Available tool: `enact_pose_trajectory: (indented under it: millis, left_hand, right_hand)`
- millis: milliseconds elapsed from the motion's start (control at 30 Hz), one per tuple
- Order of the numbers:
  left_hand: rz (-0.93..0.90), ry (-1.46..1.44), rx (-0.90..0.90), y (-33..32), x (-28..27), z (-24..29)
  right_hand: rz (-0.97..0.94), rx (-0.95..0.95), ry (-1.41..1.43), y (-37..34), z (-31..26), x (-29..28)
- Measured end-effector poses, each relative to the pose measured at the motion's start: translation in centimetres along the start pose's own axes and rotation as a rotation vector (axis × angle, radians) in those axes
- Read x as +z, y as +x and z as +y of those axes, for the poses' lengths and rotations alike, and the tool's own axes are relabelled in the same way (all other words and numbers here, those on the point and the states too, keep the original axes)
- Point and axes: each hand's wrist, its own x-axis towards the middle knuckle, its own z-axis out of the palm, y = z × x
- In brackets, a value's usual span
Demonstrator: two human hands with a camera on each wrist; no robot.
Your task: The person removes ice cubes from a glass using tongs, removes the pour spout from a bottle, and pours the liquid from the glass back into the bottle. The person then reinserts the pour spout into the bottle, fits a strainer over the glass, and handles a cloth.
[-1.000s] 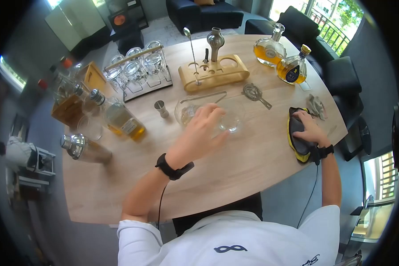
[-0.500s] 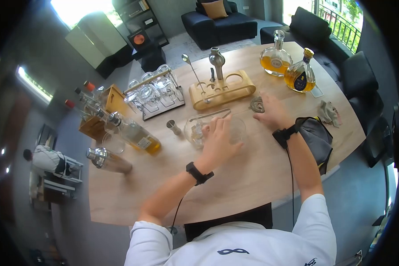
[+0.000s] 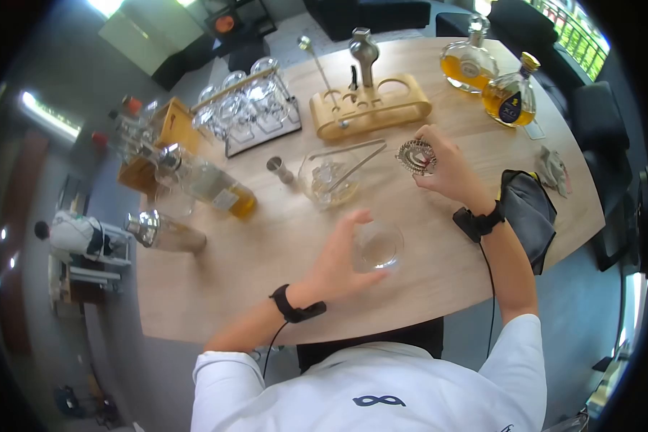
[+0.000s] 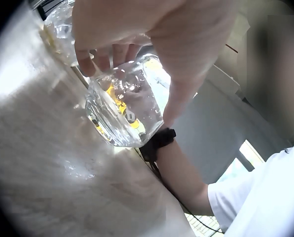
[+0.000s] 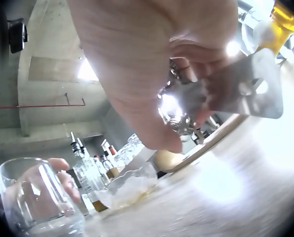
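My left hand [image 3: 338, 255] curves round a clear drinking glass [image 3: 379, 248] at the near middle of the table. In the left wrist view the thumb and fingers lie on opposite sides of this faceted glass [image 4: 125, 111]. With my right hand [image 3: 450, 169] I grip a metal cocktail strainer [image 3: 415, 157] with a coiled spring edge. Its flat, holed handle [image 5: 255, 89] sticks out past my fingers in the right wrist view. Beyond the glass stands a clear bowl of ice [image 3: 330, 183], with metal tongs [image 3: 356, 164] lying across it.
A jigger [image 3: 279, 171], a shaker [image 3: 165, 232] and an amber bottle [image 3: 212, 189] stand left. Behind are a glass rack [image 3: 248, 111] and a wooden bar-tool stand [image 3: 371, 111]. Two decanters [image 3: 510, 101] stand far right, near a grey cloth [image 3: 552, 171] and a dark pouch [image 3: 527, 216].
My right hand has left the pouch, reached the strainer and taken hold of it. The left hand and the drinking glass have come nearer to me, away from the ice bowl.
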Motion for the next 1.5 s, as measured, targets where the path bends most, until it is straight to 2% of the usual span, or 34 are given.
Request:
enact_pose_trajectory:
  millis: [33, 100, 200, 233, 267, 300, 333, 400, 433, 500, 533, 600, 633, 667, 733, 833, 967, 1033, 1167, 1233, 1500]
  left_hand:
    - [-0.046, -0.034, 0.010, 0.1, -0.5, -0.3]
    - [-0.074, -0.092, -0.006, 0.2, -0.8, -0.9]
    - [-0.124, -0.212, 0.046, 0.5, -0.7, -1.9]
    - [-0.134, -0.236, 0.069, 0.7, -0.7, -2.1]
    - [-0.144, -0.259, 0.094, 0.9, -0.7, -2.3]
    - [-0.133, -0.278, 0.087, 1.0, -0.5, -2.5]
    - [-0.157, -0.365, 0.058, 1.1, -0.2, -2.7]
    - [-0.158, -0.491, 0.009, 0.8, 0.6, -3.0]
    - [-0.163, -0.496, 0.042, 0.9, 0.5, -3.1]
    - [-0.153, -0.520, 0.067, 1.0, 0.2, -3.6]
    - [-0.171, -0.553, 0.089, 0.9, 0.2, -3.9]
    - [-0.185, -0.622, 0.100, 0.8, 0.3, -4.5]
    - [-0.205, -0.673, 0.080, 0.8, 0.3, -4.7]
    - [-0.227, -0.725, 0.059, 0.7, 0.4, -4.9]
    - [-0.229, -0.754, 0.044, 0.7, 0.3, -4.9]
    - [-0.219, -0.724, 0.066, 0.7, 0.1, -5.3]
    - [-0.177, -0.680, 0.149, 0.6, 0.3, -5.7]
    - [-0.184, -0.668, 0.134, 0.5, 0.2, -5.6]
    - [-0.265, -0.703, 0.055, 0.8, -0.4, -5.2]
    - [-0.240, -0.707, 0.072, 0.7, 0.1, -5.3]
    - [-0.227, -0.701, 0.079, 0.9, -0.3, -5.2]
  right_hand:
    - [-0.038, -0.003, 0.004, 0.0, -0.8, 0.5]
    - [-0.015, -0.175, 0.189, -0.6, -2.6, 1.6]
    - [-0.080, -0.097, 0.347, -1.4, -6.1, 2.1]
    - [-0.102, -0.092, 0.341, -1.9, -6.0, 2.8]
    - [-0.067, -0.059, 0.455, -2.5, -5.7, 3.8]
    - [-0.033, -0.022, 0.568, -2.9, -5.5, 4.5]
    - [-0.059, -0.015, 0.556, -3.1, -5.7, 4.6]
    - [-0.119, 0.042, 0.822, -3.5, -6.7, 4.3]
    - [-0.151, 0.058, 0.814, -3.8, -6.9, 4.1]
    - [-0.208, -0.141, 0.753, -3.8, -7.1, 3.9]
    - [-0.234, -0.124, 0.749, -3.5, -6.7, 3.8]
    - [-0.406, -0.344, 0.398, -3.1, -5.9, 3.4]
    - [-0.412, -0.229, 0.385, -3.7, -6.8, 3.3]
    - [-0.438, -0.201, 0.382, -3.5, -7.1, 3.5]
    - [-0.363, -0.432, 0.198, -3.0, -7.2, 4.1]
    - [-0.411, -0.480, 0.106, -2.9, -7.5, 3.6]
    - [-0.460, -0.452, -0.007, -3.4, -8.1, 3.0]
    - [-0.322, -0.332, 0.031, -3.8, -8.4, 3.8]
    - [-0.293, -0.279, 0.144, -3.7, -8.0, 4.5]
    - [-0.270, -0.499, -0.022, -3.8, -7.4, 4.0]
    - [-0.367, -0.472, -0.177, -2.9, -9.2, 2.7]
